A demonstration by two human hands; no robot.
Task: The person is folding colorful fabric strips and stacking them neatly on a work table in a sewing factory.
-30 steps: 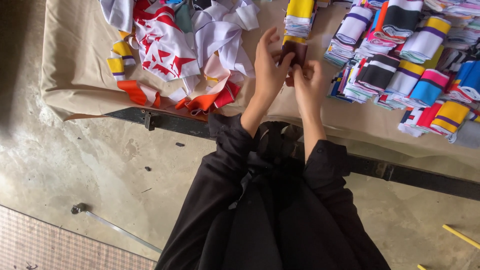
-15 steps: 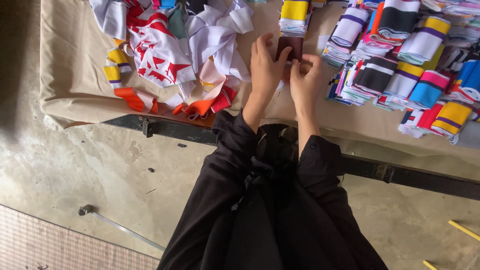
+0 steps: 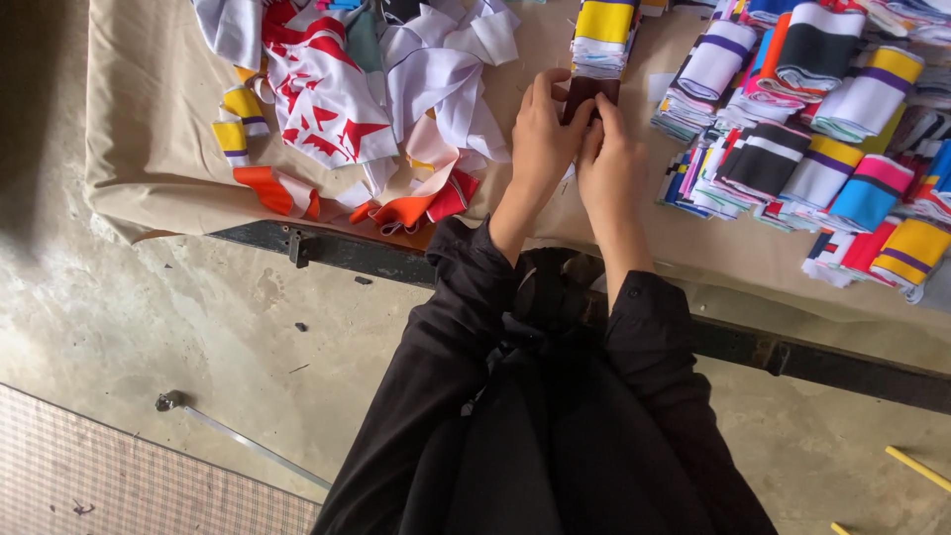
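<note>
My left hand (image 3: 540, 139) and my right hand (image 3: 609, 163) are together over the table, both gripping a small dark maroon piece of fabric (image 3: 584, 91). Just beyond it lies a folded stack of striped knit bands (image 3: 601, 35) with yellow, blue and white stripes. My black sleeves reach down to the bottom of the view. The beige cloth-covered table (image 3: 149, 149) carries everything.
A loose heap of white, red and orange fabric pieces (image 3: 367, 89) lies left of my hands. Several folded striped knit bands (image 3: 822, 129) in many colours lie to the right. Below is a concrete floor with a metal rod (image 3: 238, 441) and a yellow stick (image 3: 916, 468).
Both hands have moved slightly farther onto the table with the maroon piece, closer to the striped stack. The view has shifted a little.
</note>
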